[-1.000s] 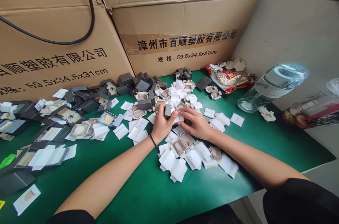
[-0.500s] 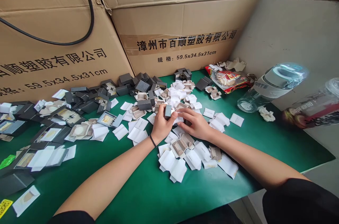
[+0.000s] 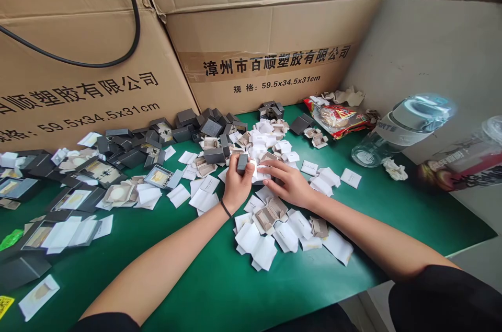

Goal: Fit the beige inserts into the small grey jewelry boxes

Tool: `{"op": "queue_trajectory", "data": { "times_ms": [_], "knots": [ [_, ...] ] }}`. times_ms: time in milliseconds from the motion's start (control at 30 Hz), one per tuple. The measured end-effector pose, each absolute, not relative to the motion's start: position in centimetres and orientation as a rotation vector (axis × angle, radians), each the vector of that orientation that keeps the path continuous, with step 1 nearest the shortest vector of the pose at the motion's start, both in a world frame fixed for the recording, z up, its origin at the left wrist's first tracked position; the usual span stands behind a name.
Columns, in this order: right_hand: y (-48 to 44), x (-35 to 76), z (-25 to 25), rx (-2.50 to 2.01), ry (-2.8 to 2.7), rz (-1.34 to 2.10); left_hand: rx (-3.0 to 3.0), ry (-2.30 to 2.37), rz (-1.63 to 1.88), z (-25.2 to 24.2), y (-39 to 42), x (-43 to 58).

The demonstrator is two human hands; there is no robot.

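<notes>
My left hand (image 3: pixel 238 183) is closed around a small dark grey box (image 3: pixel 242 163), one end of which sticks up between fingers and thumb. Close on the right, my right hand (image 3: pixel 285 181) has its fingers bent, with the fingertips at a white paper piece (image 3: pixel 254 170) beside the left thumb. Part of that piece is hidden by the fingers. Under and around both hands lie loose white folded papers (image 3: pixel 209 184) and beige card inserts (image 3: pixel 270 215).
Several dark boxes (image 3: pixel 214 125) lie heaped along the back and left of the green table (image 3: pixel 188 274). Large cardboard cartons (image 3: pixel 266 34) stand behind. On the right are a red food packet (image 3: pixel 339 118), a clear bottle (image 3: pixel 400 128) and crumpled tissue (image 3: pixel 394 170).
My left hand has shifted slightly left with the grey box. More of the white paper piece shows between the two hands. My right hand has barely moved.
</notes>
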State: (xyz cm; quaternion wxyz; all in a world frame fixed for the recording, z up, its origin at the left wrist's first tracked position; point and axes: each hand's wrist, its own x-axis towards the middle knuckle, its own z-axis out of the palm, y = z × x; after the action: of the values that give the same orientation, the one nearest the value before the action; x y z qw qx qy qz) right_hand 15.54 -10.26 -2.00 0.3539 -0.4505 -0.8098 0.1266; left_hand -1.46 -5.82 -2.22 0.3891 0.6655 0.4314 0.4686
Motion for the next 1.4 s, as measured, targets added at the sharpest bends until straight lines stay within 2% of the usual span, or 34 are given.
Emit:
{"op": "queue_trajectory", "data": {
  "times_ms": [333, 567, 1400],
  "knots": [
    [-10.3, 15.4, -2.2, -1.168, -2.090, 0.211, 1.586, 1.178, 1.207, -2.9, -5.5, -1.6],
    [-10.2, 15.5, -1.9, -1.148, -2.122, 0.314, 1.578, 1.256, 1.207, -2.8, -5.4, -1.5],
    [-10.1, 15.4, -2.2, -1.116, -2.128, 0.194, 1.700, 1.208, 1.151, -1.8, -5.8, -1.4]
  ]
}}
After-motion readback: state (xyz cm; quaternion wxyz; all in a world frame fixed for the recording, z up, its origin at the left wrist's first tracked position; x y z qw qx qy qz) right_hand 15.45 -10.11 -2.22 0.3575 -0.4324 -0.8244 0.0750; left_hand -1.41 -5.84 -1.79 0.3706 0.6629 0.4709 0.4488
